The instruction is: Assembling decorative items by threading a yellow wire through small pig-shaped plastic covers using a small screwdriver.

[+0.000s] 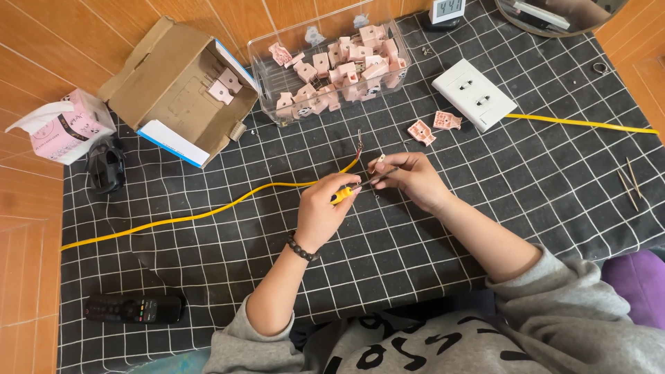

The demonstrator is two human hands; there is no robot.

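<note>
My left hand (320,211) grips a yellow-handled screwdriver (344,193) whose metal shaft points toward my right hand. My right hand (410,176) pinches a small pale part (380,160) at the shaft's tip. Both hands hover over the black grid-pattern cloth (526,180). A yellow cable (201,215) runs from the left edge to just above my hands and ends in bare wire tips (359,142). Two loose pink plug pieces (434,126) lie just beyond my right hand.
A clear bin (331,62) holds several pink plug pieces. An open cardboard box (181,93) sits at the back left. A white socket block (474,94) trails a yellow cable (589,125). A tissue pack (64,126), a black remote (134,309) and thin sticks (629,183) are around.
</note>
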